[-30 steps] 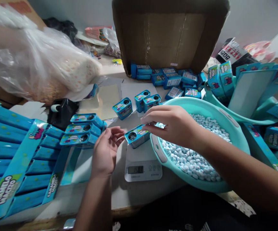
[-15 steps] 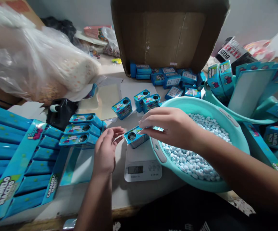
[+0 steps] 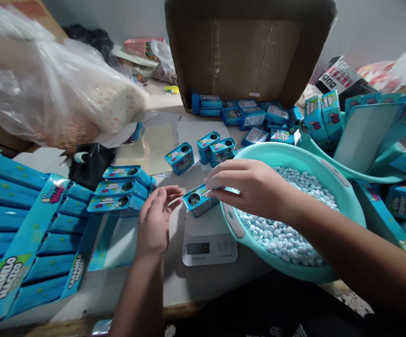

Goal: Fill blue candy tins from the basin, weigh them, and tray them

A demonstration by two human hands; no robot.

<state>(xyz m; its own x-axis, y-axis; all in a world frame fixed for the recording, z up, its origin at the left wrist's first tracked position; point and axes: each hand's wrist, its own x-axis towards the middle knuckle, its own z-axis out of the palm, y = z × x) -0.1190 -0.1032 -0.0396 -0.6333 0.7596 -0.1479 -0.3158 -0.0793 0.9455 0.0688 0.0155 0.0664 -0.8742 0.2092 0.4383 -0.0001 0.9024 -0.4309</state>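
A blue candy box (image 3: 199, 208) with a round dark opening in its top sits on a white digital scale (image 3: 210, 241). My right hand (image 3: 243, 185) is over the right end of this box, fingers pressed together and thumb tucked beneath. Whatever those fingers hold is hidden, and I cannot tell if they touch the box. Just left of it, my left hand (image 3: 156, 217) is empty, its fingers loosely curved and apart. Under my right forearm stands a turquoise basin (image 3: 350, 224) filled with small pale-blue candies (image 3: 276, 238).
Several similar boxes stand behind the scale (image 3: 179, 158) and to the left (image 3: 119, 187). A display tray of blue packs (image 3: 24, 243) fills the left side. At the back, a cardboard carton (image 3: 238, 56) contains more boxes. Clear plastic bags (image 3: 94, 89) lie back left; another turquoise basin (image 3: 381, 171) stands right.
The view has shifted very slightly. Both hands and the box on the scale keep almost the same positions; the digits on the scale's display look different, though blurred.
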